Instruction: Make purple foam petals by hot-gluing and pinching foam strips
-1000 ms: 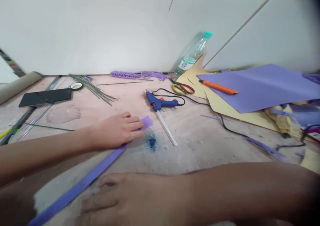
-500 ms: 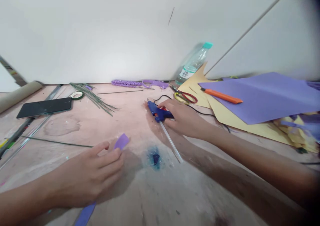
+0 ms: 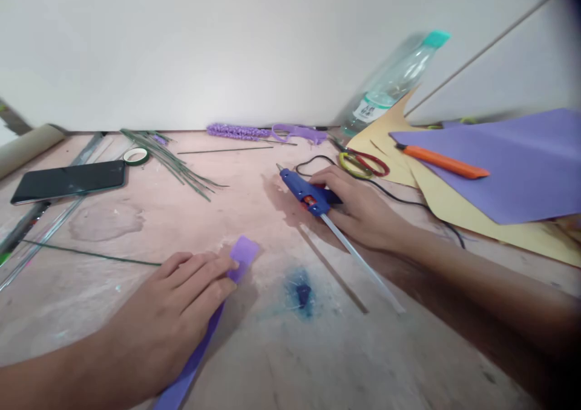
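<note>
My left hand [image 3: 175, 313] lies flat, fingers together, pressing down a long purple paper strip [image 3: 242, 254] whose far end pokes out past my fingertips. My right hand [image 3: 363, 207] is closed around the handle of a blue hot glue gun [image 3: 302, 189], lifted a little off the table, nozzle pointing away to the left. A clear glue stick [image 3: 361, 261] juts out of the gun's back toward me. A black cord [image 3: 408, 201] runs from the gun off to the right.
A blue-green stain [image 3: 302, 292] marks the wooden table [image 3: 136, 228]. A phone [image 3: 68, 180], tape roll [image 3: 136, 155] and green wires [image 3: 177, 165] lie at left. Scissors [image 3: 363, 163], orange cutter [image 3: 442, 163], purple sheet [image 3: 512, 162], yellow paper and a bottle [image 3: 394, 83] sit at right.
My right hand reached across to the glue gun, gripped it and lifted it slightly. My left hand slid back along the purple strip toward me.
</note>
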The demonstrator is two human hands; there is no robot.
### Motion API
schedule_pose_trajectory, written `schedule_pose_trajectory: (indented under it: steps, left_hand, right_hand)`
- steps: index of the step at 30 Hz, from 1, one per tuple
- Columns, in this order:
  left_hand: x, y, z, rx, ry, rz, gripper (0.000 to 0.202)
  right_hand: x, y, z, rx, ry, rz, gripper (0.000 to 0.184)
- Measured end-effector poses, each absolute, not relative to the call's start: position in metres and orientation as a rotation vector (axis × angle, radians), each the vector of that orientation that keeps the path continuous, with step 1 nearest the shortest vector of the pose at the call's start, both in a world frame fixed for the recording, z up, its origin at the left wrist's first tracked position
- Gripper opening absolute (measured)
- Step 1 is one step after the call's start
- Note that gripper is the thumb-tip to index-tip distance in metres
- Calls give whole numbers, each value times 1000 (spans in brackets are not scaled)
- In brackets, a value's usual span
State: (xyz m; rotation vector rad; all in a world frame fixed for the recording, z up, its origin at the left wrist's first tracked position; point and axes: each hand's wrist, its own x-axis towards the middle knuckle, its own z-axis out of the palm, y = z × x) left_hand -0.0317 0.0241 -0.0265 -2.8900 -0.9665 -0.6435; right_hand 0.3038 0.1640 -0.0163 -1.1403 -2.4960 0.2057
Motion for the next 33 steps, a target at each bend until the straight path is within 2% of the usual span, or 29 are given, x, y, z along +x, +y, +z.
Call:
schedule_pose_trajectory:
  steps: [5, 8, 13, 17, 22, 26, 33]
  left_hand:
    - [-30, 22, -21, -2875, -1034, -641, 29]
    - [-29, 23, -19, -2904, -1053, -609, 30]
    - [-30, 23, -21, -2936, -1032, -584, 30]
    - [-29, 25, -21, -2902, -1068, -590, 30]
    - [-32, 27, -20, -2924, -1019, -602, 26]
    - [-37, 26, -21, -2983, -1005, -631, 23]
    - [-41, 25, -22, -3043, -958, -668, 19]
  right_hand:
    - [288, 129, -12, -957, -2306, 290, 14]
    - [281, 101, -5, -807, -2263, 472, 6]
    - [281, 73, -6, -726, -2270, 662, 16]
    - [282, 74, -17, -579, -2429, 626, 40]
    - [278, 76, -22, -549, -2594, 460, 37]
    - [275, 72, -20, -575, -2619, 468, 31]
    - [270, 73, -25, -578, -2612, 410, 33]
